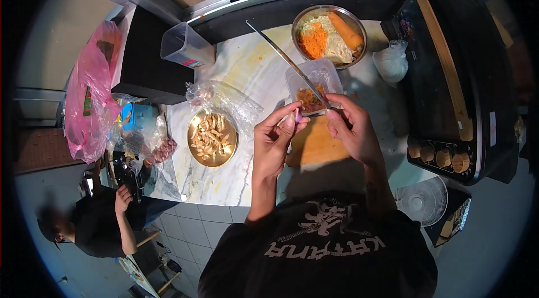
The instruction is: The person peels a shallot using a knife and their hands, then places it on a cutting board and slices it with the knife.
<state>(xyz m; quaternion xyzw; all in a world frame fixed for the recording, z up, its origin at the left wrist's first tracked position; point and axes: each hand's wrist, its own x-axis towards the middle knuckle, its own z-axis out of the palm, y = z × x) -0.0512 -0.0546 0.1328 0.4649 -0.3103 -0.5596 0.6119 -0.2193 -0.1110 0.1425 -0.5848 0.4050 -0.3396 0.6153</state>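
Note:
My left hand [279, 136] pinches a small purple shallot [298, 115] between thumb and fingertips. In my right hand [353, 129] is a long, narrow knife [286, 58], seen nearly edge-on and slanting up to the left; the fingers cover its near end. Both hands are close together above a clear plastic tub [336, 76] with chopped orange-brown bits [310, 99] in it. Below the hands lies a wooden cutting board [319, 143], partly hidden by them. Behind the tub, a steel bowl [295, 37] holds grated carrot, a carrot [345, 30] and pale shreds.
A gold plate [231, 155] of pale cut pieces and a crumpled clear bag [233, 101] lie to the left. An empty plastic container [188, 45] stands behind them. To the right are a tied white bag [391, 62] and a black oven [449, 85]. Another person [101, 222] stands at left.

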